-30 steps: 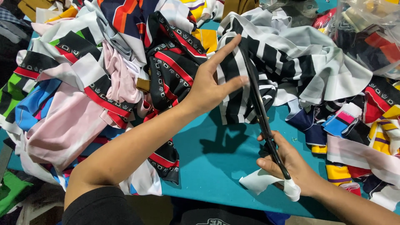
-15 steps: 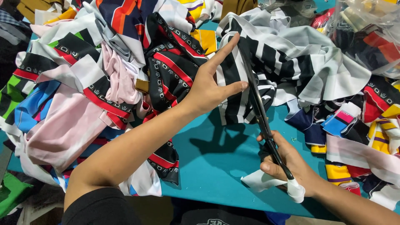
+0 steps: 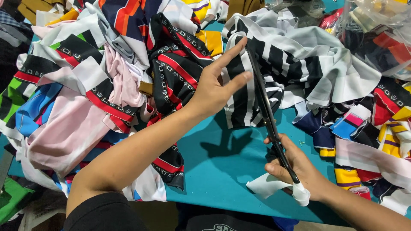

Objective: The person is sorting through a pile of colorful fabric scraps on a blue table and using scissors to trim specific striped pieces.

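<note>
Landmark taken as the black-and-white striped cloth (image 3: 274,72), lying crumpled on the teal tabletop (image 3: 222,171) toward its far side; the left hand (image 3: 218,87) rests flat on the near left part of this cloth, fingers (image 3: 229,53) spread and extended, palm pressing the fabric down, nothing gripped; the right hand (image 3: 299,169) sits nearer the person than the cloth, below its lower edge, closed around the handles of long black scissors (image 3: 267,115); a strip of white cloth (image 3: 276,188) is wound about those handles and trails onto the tabletop; the blades run from the hand up across the striped cloth, just right of the left hand's fingers, tip close to the forefinger; whether the blades are parted cannot be told; left of the striped cloth lies a black cloth with red bands (image 3: 175,68), and beyond that a pink cloth (image 3: 64,132); right of it, mixed coloured scraps (image 3: 364,124) and a clear plastic bag (image 3: 376,30).
</note>
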